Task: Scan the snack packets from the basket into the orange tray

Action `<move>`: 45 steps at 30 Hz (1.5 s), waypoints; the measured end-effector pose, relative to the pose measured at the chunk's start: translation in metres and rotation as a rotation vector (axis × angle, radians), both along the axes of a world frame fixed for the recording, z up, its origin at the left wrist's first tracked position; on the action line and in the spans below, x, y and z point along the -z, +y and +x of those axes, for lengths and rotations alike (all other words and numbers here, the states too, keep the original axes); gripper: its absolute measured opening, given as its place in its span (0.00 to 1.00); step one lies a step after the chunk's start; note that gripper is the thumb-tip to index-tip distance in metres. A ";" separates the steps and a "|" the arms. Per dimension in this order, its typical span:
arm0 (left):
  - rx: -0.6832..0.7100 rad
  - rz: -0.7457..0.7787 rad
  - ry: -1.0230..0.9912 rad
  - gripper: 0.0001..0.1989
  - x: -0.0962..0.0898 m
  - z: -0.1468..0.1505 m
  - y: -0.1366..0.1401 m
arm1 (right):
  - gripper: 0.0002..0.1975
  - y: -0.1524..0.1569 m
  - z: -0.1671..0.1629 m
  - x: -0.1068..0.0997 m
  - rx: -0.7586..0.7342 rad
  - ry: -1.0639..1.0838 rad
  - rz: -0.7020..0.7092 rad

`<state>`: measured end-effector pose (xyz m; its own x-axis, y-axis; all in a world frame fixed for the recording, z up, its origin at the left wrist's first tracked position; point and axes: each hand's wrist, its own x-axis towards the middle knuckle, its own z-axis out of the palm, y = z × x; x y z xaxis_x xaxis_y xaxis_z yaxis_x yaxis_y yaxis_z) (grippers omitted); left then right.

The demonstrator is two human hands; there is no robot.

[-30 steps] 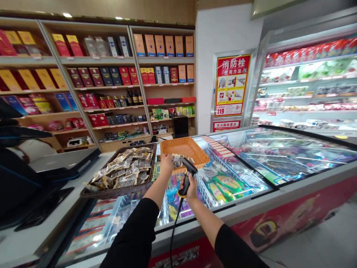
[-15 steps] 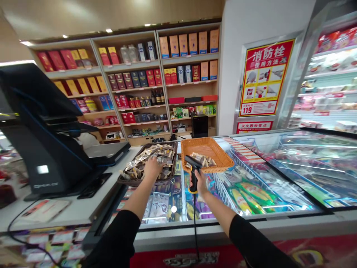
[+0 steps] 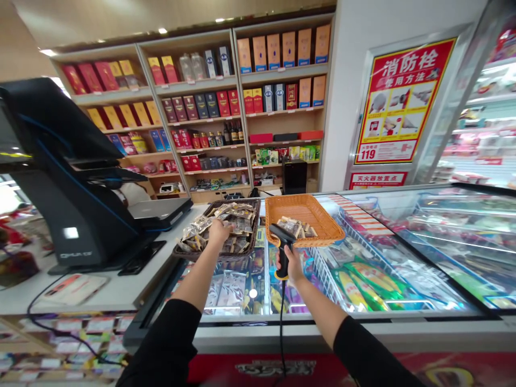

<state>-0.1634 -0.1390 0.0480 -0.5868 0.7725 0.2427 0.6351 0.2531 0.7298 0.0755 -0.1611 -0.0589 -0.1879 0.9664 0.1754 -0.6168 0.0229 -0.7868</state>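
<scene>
My left hand point(image 3: 219, 231) is over the dark brown wicker basket point(image 3: 255, 236), its fingers bent down among small clear-wrapped packets point(image 3: 241, 224). The fingertips are partly hidden, and what they grip I cannot make out. In my right hand point(image 3: 293, 264) is a black and yellow barcode scanner point(image 3: 284, 257), held upright by its handle with its head on top. A black cable point(image 3: 282, 328) hangs from its lower end. Just behind the scanner lies an orange-brown wicker basket point(image 3: 322, 217) with a smaller heap of similar packets point(image 3: 297, 227) at its near left.
Both baskets rest on a glass-topped chest freezer point(image 3: 363, 269) full of bagged goods. Left of it, a counter point(image 3: 100, 290) bears a black scale with a screen point(image 3: 76, 215), a phone point(image 3: 141, 258) and a paper booklet point(image 3: 74, 288). Shelves of boxes point(image 3: 217, 102) stand behind.
The view has shifted slightly. My left hand has moved a little left over the packets in the dark basket. My right hand still holds the scanner in front of the orange-brown basket.
</scene>
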 end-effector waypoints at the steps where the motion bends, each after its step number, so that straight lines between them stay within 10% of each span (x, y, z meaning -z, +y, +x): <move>1: 0.006 0.063 -0.147 0.25 0.000 0.001 0.002 | 0.23 0.000 0.000 0.000 -0.005 0.000 0.007; 8: 0.280 0.282 -0.765 0.16 0.001 0.037 0.022 | 0.19 -0.006 0.007 -0.005 0.003 -0.042 0.147; 18: 0.464 0.351 -0.699 0.21 0.049 0.054 0.040 | 0.10 -0.006 0.015 -0.007 0.136 -0.396 0.344; 38: 0.414 0.355 -0.571 0.15 0.049 0.053 0.036 | 0.12 -0.009 0.010 -0.006 0.148 -0.380 0.296; 45: 0.421 0.223 -0.203 0.15 0.034 0.068 0.033 | 0.18 0.001 0.013 -0.010 0.084 0.006 0.087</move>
